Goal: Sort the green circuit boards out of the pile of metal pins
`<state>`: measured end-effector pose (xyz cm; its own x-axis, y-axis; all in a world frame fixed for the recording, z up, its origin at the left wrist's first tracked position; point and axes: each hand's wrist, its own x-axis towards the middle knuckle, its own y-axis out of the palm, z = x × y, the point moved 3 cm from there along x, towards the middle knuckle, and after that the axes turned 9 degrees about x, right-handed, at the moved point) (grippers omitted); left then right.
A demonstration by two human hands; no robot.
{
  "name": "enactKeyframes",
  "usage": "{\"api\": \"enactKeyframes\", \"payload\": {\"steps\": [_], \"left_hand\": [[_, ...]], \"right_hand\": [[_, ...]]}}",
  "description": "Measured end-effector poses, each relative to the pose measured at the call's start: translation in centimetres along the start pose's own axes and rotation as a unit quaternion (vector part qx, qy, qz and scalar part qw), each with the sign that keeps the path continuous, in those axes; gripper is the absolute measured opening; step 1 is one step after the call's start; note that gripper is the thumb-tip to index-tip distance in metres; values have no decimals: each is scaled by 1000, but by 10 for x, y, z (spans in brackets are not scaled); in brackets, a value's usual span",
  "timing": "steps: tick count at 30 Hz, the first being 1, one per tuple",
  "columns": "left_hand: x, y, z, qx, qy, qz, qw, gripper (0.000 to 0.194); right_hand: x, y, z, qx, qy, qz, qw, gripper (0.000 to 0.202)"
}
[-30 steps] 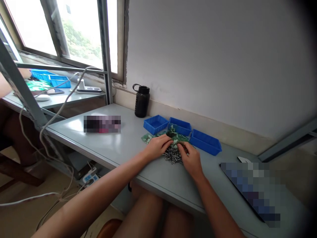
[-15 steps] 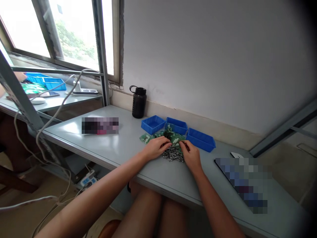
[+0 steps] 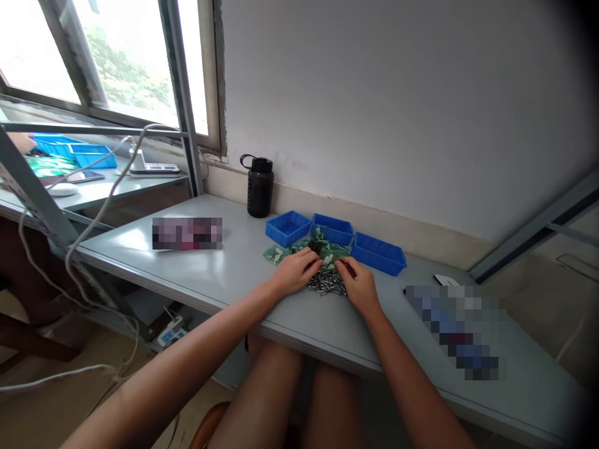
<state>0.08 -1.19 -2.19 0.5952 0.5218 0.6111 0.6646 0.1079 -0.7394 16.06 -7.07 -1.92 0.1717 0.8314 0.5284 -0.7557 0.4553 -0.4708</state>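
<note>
A pile of small metal pieces (image 3: 326, 284) lies on the grey table, with green plastic bags (image 3: 334, 249) and a clump of dark pieces (image 3: 316, 246) just behind it. My left hand (image 3: 296, 270) rests at the left of the pile, its fingers curled together by the bags; what they hold, if anything, is too small to tell. At the pile's right, my right hand (image 3: 359, 284) has thumb and forefinger closed at the edge of the green bag. Whatever is between those fingertips cannot be made out.
Three blue trays (image 3: 287, 228) stand behind the bags, near the wall. A black bottle (image 3: 261, 187) is at the back left. Blurred items lie left and right on the table (image 3: 243, 249). Cables hang by the left frame; another person's hand (image 3: 21, 142) shows far left.
The view has shifted slightly. My right hand's fingertips have moved a little left, towards the bag and my left hand. My left hand has hardly moved.
</note>
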Motion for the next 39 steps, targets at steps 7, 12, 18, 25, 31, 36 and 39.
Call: {"api": "enactKeyframes", "payload": {"steps": [7,12,18,25,31,36,39], "left_hand": [[0,0,-2,31,11,-4,999,26],[-2,2,-4,66,42,-18,997,27],[-3,0,-8,84,66,-32,994,28],[-3,-2,-9,83,66,-32,994,25],[-4,-2,-11,101,108,-17,989,26],[-3,1,-10,117,122,-32,985,27],[-2,1,-10,127,113,-34,985,26]], "right_hand": [[-1,3,0,17,16,8,1000,29],[0,3,-1,27,23,-67,997,30],[-2,3,6,32,17,-86,996,26],[-4,6,22,58,-25,9,998,24],[-3,8,20,80,-7,-1,997,34],[-1,6,22,75,-25,-20,997,28],[-1,4,25,67,-19,-22,997,25]]}}
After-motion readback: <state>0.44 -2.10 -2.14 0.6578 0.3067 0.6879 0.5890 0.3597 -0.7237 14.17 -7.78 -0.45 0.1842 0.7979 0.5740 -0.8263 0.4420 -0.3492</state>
